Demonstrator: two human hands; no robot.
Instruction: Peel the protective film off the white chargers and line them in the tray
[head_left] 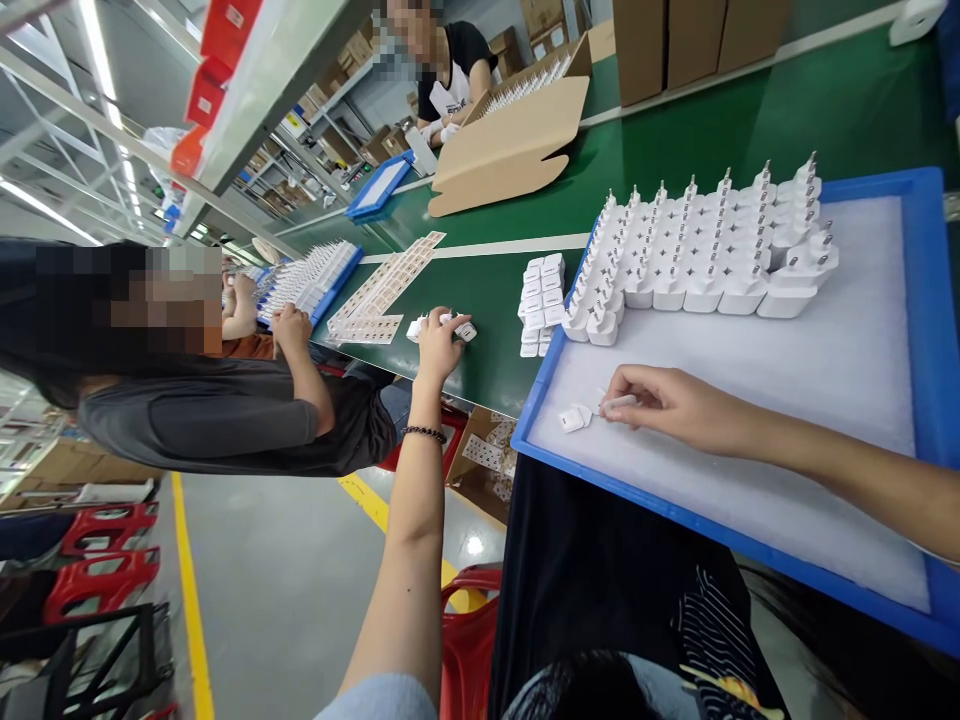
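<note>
Green belting runs the length of this assembly line, a long surface point(480, 310) with workers seated along it and cardboard cartons point(697, 40) stacked at the far side. Nearest the wearer sits a blue tray point(934, 330) lined with white foam, and at its far end white plug adapters point(705, 255) stand packed in neat rows, prongs up, presumably so they can be counted and lifted out one by one.

The right hand point(667, 405) rests low on the foam near the tray's left edge, its fingers point(622, 402) pinched around a small white piece that lies roughly flat, its long axis pointing left toward a loose white adapter point(574, 417) just beside the fingertips. That adapter lies on its side, apart from the standing rows.

The left hand point(439, 345) stretches well out over the belt, fingers curled over a few small white parts point(417, 326); whether it actually grips one I cannot tell, since the knuckles hide the contact. Just beyond lies a small block of white adapters point(541, 300) laid flat in two columns, and sheets of labels point(386, 290) fan out further along. A neighbouring person in a grey shirt point(225, 415) leans over another blue tray point(334, 285).
</note>
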